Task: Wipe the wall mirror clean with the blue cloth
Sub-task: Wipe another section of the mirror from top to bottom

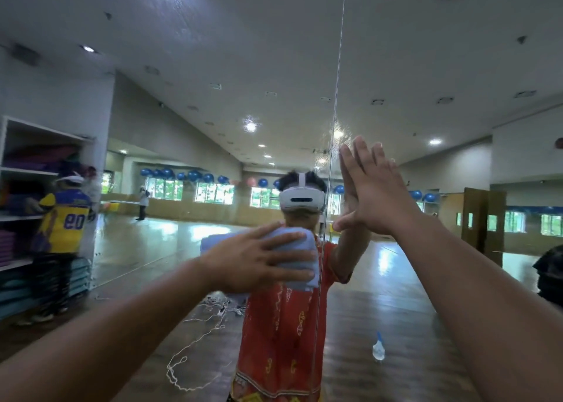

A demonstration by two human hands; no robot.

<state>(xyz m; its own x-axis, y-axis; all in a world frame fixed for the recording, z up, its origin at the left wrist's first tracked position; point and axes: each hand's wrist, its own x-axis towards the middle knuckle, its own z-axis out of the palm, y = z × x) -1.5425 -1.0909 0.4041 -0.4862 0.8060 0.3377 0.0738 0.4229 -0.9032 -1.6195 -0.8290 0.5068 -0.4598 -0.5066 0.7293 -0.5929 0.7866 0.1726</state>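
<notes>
A wall mirror (426, 66) of two panels fills the view, reflecting a large hall. At far left, one set of white shelves (18, 173) holds folded mats, and one person in a yellow and blue jersey (65, 215) stands before it. Further back stands one small figure in white (142, 202). A row of blue exercise balls (193, 175) lines the far windows, too small to count surely. One white cord (195, 340) lies looped on the wooden floor. Near the middle, the left hand (243, 261) presses one blue cloth (301, 257) flat against the left panel, its fingers straight and spread over the bunched fabric, not curled round it. Just to the right of the cloth, one thin vertical seam (335, 97) joins the panels. Behind the cloth is the reflection of the camera wearer, in one white headset (301, 199) and a red patterned shirt (280, 325). Right of the seam, the right hand (377, 200) is raised with its fingers straight and its fingertips meeting their reflection in the glass; it holds nothing. Lower right, one clear spray bottle (378, 348) stands on the floor. A brown double door (483, 219) stands further right.
</notes>
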